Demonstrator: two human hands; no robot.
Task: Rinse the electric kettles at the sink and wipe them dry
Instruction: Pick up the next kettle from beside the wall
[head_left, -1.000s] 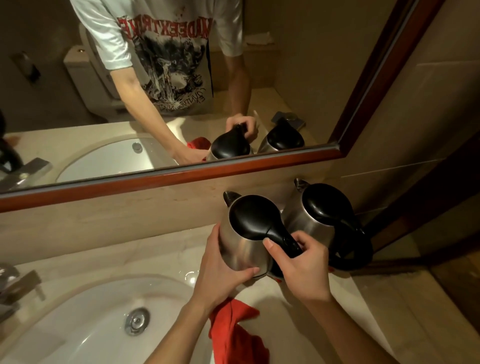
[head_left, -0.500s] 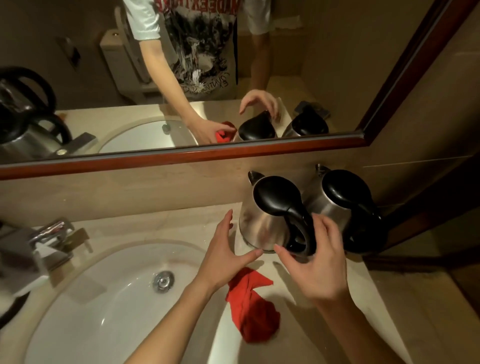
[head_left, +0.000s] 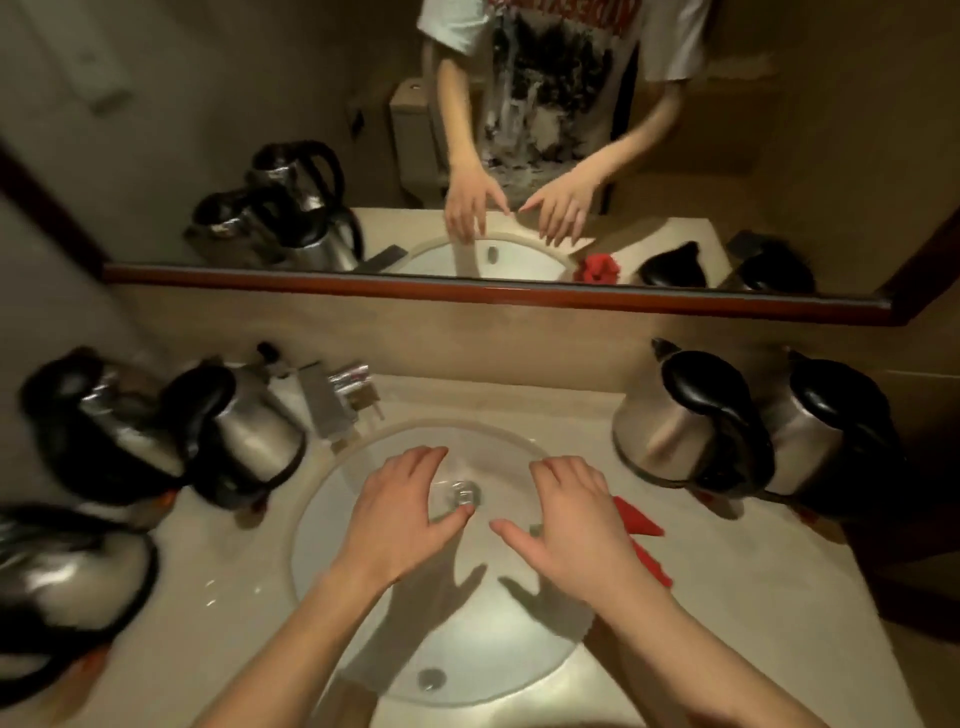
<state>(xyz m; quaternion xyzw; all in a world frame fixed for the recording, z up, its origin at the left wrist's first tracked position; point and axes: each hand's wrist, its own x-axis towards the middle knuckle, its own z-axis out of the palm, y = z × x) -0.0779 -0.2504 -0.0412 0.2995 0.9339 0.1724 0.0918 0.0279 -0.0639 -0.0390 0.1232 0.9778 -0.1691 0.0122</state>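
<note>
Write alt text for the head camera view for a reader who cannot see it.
Two bare hands, the left hand and right hand, hover open over a white sink, holding nothing. Two steel kettles with black lids stand on the counter to the right by a red cloth; three more kettles sit to the left, near the faucet.

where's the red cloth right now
In the head view the red cloth lies on the counter right of the sink, beside the right hand, before two kettles.
</note>
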